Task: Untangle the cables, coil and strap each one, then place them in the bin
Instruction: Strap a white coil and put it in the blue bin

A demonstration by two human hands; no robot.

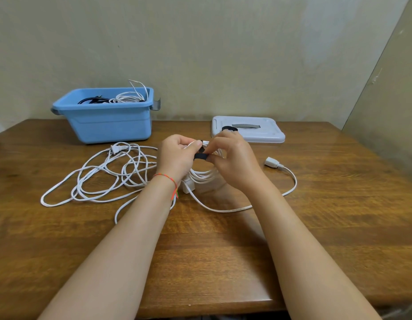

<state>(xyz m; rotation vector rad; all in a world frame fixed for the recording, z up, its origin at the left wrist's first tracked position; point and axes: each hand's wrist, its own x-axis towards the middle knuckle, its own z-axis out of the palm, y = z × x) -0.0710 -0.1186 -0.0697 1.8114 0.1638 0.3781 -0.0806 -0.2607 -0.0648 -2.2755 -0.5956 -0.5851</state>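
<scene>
My left hand [177, 155] grips a coiled white cable [203, 176] held just above the table's middle. My right hand [232, 158] pinches a black strap [201, 156] that runs across the top of that coil, between both hands. A white block [188, 186] hangs at the coil's lower left. A loose white cable [103, 176] with a two-pin plug [116, 148] lies tangled on the table to the left. Another white cable [290, 181] with a white plug [272, 163] curves along the right. The blue bin [108, 121] at the back left holds coiled black and white cables.
The bin's grey lid [258, 133] lies flat at the back right with a black strap [229, 128] on it. The wooden table [212, 262] reaches to a wall behind, and a board leans at the far right.
</scene>
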